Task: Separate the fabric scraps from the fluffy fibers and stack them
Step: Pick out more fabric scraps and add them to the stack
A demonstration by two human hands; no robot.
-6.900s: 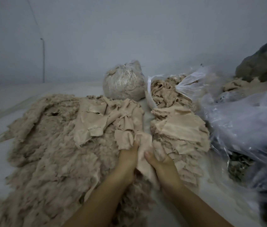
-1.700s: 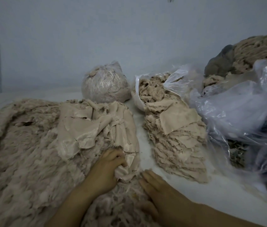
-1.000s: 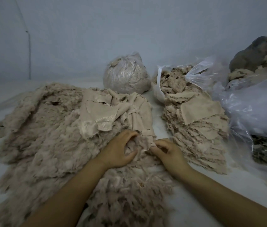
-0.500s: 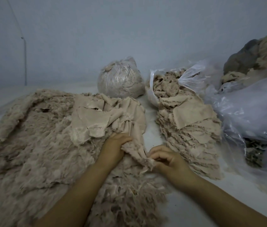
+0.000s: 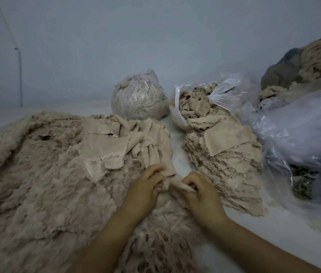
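Sorting is well advanced, judged incomplete. A tall stack of scraps (image 5: 228, 164) stands right of the fluffy fibre heap (image 5: 37, 174); loose scraps (image 5: 120, 146) remain on the heap's far side. At its near right edge, the left hand (image 5: 146, 191) and right hand (image 5: 201, 192) both pinch one scrap (image 5: 172, 183). Heap and stack lie on a pale surface (image 5: 264, 233) beneath a plain grey wall (image 5: 155, 36).

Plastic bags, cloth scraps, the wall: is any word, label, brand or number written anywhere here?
None. The tied plastic bag, the open plastic bag, the stack of fabric scraps, the fluffy fibers and the wall show no readable text.
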